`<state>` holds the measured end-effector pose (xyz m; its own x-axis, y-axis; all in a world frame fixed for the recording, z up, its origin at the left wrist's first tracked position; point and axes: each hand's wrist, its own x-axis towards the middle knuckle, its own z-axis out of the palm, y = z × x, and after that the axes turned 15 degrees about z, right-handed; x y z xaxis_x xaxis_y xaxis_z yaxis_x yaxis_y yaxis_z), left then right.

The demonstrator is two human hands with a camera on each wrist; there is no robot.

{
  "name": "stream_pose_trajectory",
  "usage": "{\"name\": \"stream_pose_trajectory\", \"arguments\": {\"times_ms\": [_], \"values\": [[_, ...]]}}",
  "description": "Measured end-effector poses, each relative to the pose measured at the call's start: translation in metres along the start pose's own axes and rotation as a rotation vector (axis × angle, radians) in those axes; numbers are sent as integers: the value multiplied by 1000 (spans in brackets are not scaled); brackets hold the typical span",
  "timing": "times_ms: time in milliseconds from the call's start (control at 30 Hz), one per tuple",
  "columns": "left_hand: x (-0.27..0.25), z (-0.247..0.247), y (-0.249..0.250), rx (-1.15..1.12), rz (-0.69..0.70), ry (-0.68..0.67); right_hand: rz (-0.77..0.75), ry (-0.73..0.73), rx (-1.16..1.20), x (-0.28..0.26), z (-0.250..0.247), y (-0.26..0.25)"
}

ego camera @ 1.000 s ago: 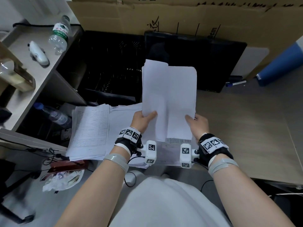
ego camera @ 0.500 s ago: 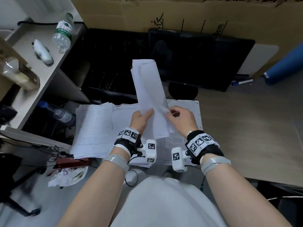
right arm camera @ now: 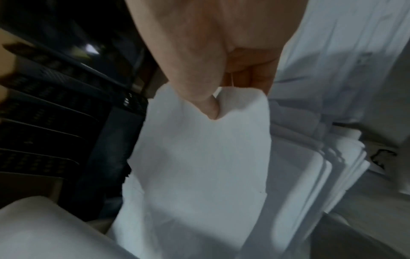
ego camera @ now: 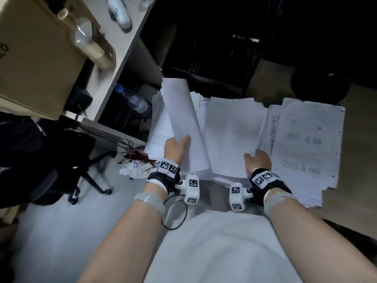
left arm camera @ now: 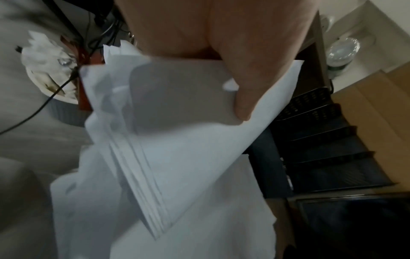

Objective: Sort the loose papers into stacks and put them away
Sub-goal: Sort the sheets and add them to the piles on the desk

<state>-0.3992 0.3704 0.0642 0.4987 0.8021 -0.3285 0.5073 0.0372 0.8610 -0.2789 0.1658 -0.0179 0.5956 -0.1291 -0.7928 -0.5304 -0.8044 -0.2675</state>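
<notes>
Left hand grips sheaf, edges fanned wrist-view only | right hand pinches sheet

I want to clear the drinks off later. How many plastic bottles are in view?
3 that I can make out: one bottle on the cardboard box, one water bottle lying in the shelf compartment below, and a third bottle cut off at the top edge. Others may be hidden.

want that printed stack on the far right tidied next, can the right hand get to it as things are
Probably not yet: the right hand lies right beside the printed stack with nothing between, but it pinches a blank sheet it must drop first.
</notes>
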Motion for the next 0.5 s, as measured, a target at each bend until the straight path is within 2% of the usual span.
{"name": "stream_pose_trajectory", "arguments": {"times_ms": [200, 267, 333, 367, 400, 433, 500], "values": [[24, 6, -9, 21, -39, -83, 80, 52, -37, -1, 21, -11], [31, 11, -13, 95, -30, -128, 76, 146, -31, -4, 23, -16], [38, 16, -18, 170, 10, -188, -24, 324, -57, -6, 22, -25], [40, 19, -18, 189, 37, -211, -118, 345, -57, -8, 22, -31], [42, 22, -17, 192, 55, -232, -224, 265, -21, -11, 21, -39], [41, 25, -14, 182, 66, -256, -301, 97, 55, -14, 23, -48], [38, 32, -9, 160, 61, -301, -322, -278, 148, -27, 26, -67]]}}
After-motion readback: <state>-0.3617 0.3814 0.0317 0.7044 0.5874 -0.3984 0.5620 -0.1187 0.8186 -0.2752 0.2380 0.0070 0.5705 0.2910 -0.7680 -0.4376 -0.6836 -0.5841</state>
